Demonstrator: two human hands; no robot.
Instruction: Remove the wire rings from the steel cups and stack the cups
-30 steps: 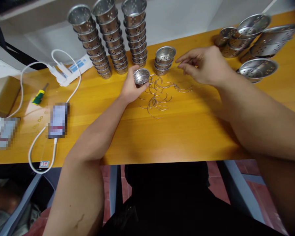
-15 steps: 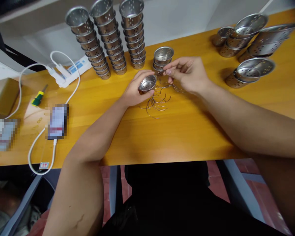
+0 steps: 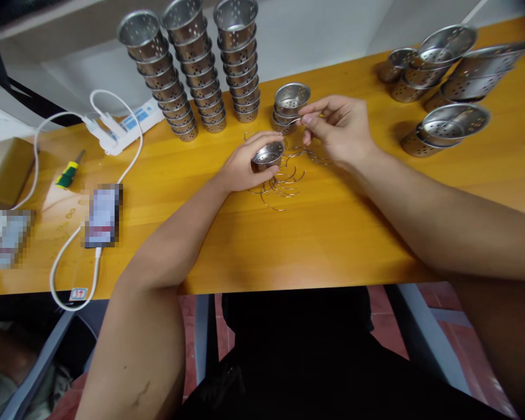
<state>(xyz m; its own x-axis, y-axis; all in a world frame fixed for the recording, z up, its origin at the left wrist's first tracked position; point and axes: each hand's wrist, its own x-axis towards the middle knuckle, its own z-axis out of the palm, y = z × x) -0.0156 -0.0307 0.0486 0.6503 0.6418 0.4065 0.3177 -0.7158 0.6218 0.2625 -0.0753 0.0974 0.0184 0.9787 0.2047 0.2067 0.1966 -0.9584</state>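
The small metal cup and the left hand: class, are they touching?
Touching. The head view shows the left hand wrapped around the cup, fingers against its side and rim, over the wire pile.

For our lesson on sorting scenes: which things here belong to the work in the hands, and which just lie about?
In the work: perforated steel cup in the left hand; thin wire pinched by the right hand; wire rings; cup stacks.

Lying about: screwdriver; power strip; white cable; phone.

A white power strip point(image 3: 126, 123) with its cable, a green-handled screwdriver point(image 3: 69, 172) and a phone point(image 3: 102, 214) lie on the wooden surface point(image 3: 332, 233), left side.
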